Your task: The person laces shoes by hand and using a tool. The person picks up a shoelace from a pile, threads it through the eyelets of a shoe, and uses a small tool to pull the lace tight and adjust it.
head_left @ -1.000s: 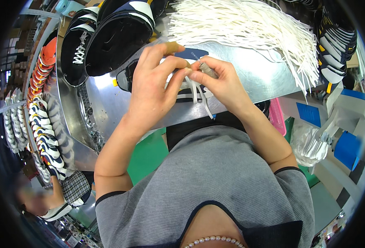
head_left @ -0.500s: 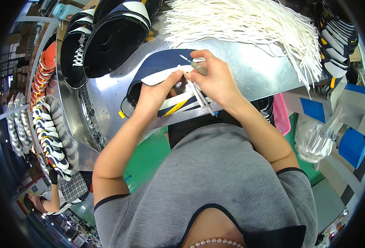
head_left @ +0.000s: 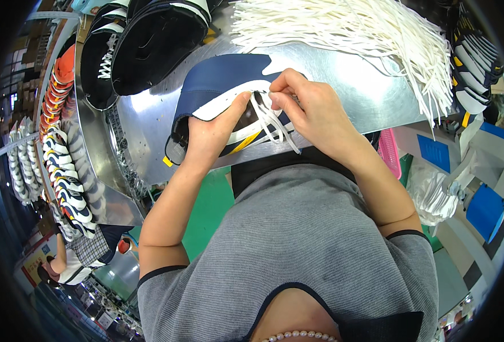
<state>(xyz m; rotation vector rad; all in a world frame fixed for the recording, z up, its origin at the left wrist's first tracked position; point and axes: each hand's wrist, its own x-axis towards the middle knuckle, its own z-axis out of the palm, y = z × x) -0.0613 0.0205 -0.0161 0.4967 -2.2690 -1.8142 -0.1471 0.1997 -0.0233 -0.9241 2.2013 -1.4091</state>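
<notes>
Navy shoe upper (head_left: 223,85) with white trim, gripped at 12 o'clock on steel workbench (head_left: 343,85).

Left hand (head_left: 212,137) clamped on upper's white edge, thumb pressed along trim; right hand (head_left: 314,111) pinched shut on white lace (head_left: 272,122), ends trailing toward 6 o'clock. Heap of white laces (head_left: 354,28) piled at 1 o'clock, dark finished shoes (head_left: 149,40) at 11 o'clock, racked shoes (head_left: 63,171) lined up at 9 o'clock.

Navy-and-white shoe upper (head_left: 223,85) on its side, white lace (head_left: 272,122) threaded through.
</notes>
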